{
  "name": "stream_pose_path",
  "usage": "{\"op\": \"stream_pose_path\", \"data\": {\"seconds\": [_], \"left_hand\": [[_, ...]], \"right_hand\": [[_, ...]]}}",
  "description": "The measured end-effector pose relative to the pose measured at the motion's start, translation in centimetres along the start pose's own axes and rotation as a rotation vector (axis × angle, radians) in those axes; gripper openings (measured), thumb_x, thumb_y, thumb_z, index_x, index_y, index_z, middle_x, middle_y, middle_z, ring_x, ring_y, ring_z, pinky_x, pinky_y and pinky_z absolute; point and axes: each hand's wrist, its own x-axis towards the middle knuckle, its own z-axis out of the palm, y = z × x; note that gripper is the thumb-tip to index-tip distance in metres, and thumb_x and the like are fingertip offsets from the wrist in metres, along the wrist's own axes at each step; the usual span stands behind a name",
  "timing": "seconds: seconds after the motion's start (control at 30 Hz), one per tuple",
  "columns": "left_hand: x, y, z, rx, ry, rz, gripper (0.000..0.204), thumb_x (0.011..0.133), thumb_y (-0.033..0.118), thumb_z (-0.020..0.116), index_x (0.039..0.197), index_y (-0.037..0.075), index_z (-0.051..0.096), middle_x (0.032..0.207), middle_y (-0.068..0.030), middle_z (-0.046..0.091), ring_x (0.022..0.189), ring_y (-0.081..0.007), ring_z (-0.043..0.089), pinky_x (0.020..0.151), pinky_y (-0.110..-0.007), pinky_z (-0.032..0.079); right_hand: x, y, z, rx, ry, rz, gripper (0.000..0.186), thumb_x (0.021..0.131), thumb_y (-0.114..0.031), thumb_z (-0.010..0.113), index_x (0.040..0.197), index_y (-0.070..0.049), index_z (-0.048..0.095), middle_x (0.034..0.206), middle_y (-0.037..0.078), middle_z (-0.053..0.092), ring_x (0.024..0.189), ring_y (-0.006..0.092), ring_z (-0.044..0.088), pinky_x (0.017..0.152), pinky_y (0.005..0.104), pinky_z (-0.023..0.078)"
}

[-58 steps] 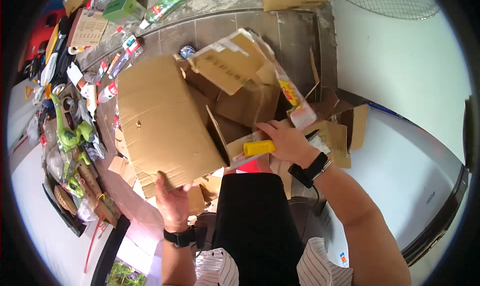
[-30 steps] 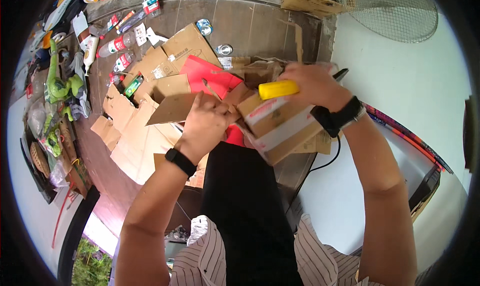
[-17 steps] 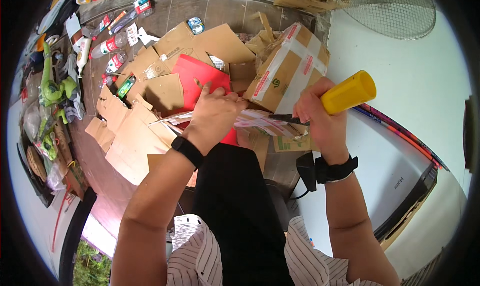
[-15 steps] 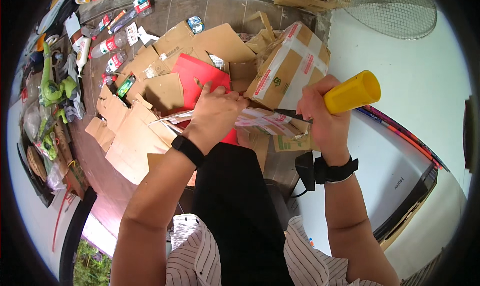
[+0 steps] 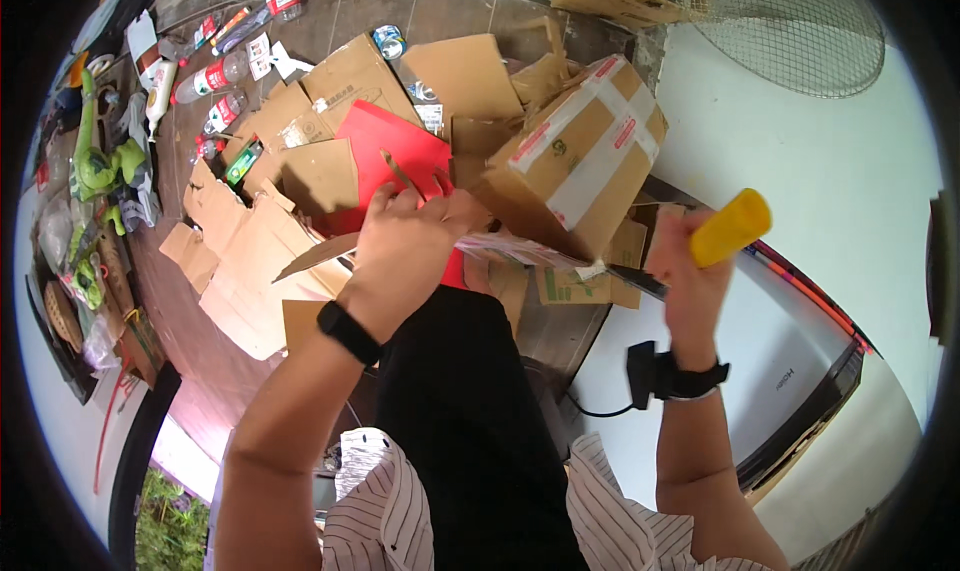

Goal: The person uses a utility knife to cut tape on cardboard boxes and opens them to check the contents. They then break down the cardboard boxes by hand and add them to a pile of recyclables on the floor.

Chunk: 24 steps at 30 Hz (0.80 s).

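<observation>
My left hand (image 5: 412, 239) is closed on the near flap of a taped cardboard box (image 5: 585, 146), just in front of my knees. The box is tilted, with white and red tape across its faces. At its right, my right hand (image 5: 685, 261) grips a knife by its thick yellow handle (image 5: 732, 228). The knife's dark blade (image 5: 638, 281) points left toward the lower edge of the box; whether its tip touches the cardboard cannot be told. A red sheet (image 5: 395, 156) lies behind my left hand, among flattened cardboard pieces (image 5: 262, 271).
Plastic bottles (image 5: 215, 76) and a blue can (image 5: 389, 41) lie on the tiled floor beyond the cardboard. A green toy dinosaur (image 5: 95, 166) sits among clutter at far left. At right stand a white appliance (image 5: 690, 371) and a wire mesh basket (image 5: 800, 31).
My right hand has drawn the knife to the right and down, and its handle has turned. The box has shifted slightly, and the flap under my left hand has tilted.
</observation>
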Motion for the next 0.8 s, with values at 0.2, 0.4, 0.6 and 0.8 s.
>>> {"op": "stream_pose_path", "data": {"seconds": [0.2,0.4,0.6,0.8], "left_hand": [[-5.9,-1.1,0.3,0.026,-0.021,-0.054,0.039,0.075,0.012,0.058,0.11,0.028,0.065,0.088,0.0003,0.057,0.088,-0.0225,0.055,0.088,-0.041,0.045],[-11.2,-2.5,2.0,-0.009,-0.134,-0.258,0.049,0.064,0.016,0.071,0.111,0.03,0.065,0.089,0.0,0.053,0.089,-0.0238,0.053,0.075,-0.037,0.049],[-7.7,-5.0,0.8,-0.812,-0.532,-0.271,0.091,0.072,0.042,0.076,0.143,0.007,0.03,0.138,-0.024,0.039,0.13,-0.0407,0.035,0.106,-0.047,0.032],[6.9,-0.1,6.7,-0.762,-0.333,-0.433,0.074,0.08,0.039,0.071,0.134,-0.002,0.042,0.13,-0.0235,0.05,0.122,-0.0311,0.048,0.101,-0.038,0.039]], "right_hand": [[8.5,5.3,-5.4,-0.742,-0.051,0.003,0.032,0.083,-0.028,0.069,0.094,-0.001,0.057,0.065,0.003,0.056,0.052,0.0093,0.052,0.046,0.0247,0.041],[14.0,12.9,-7.2,-0.427,-0.381,0.401,0.041,0.079,-0.033,0.072,0.1,-0.001,0.057,0.074,0.004,0.058,0.053,0.01,0.053,0.044,0.0247,0.042],[9.3,13.2,-3.2,-0.736,-0.485,0.276,0.048,0.078,-0.033,0.073,0.113,-0.004,0.058,0.089,0.014,0.065,0.074,0.0231,0.063,0.068,0.0326,0.049],[5.4,14.5,0.3,-0.579,-0.391,0.035,0.049,0.078,-0.034,0.073,0.115,-0.005,0.059,0.098,0.016,0.065,0.09,0.0326,0.062,0.078,0.0385,0.049]]}}
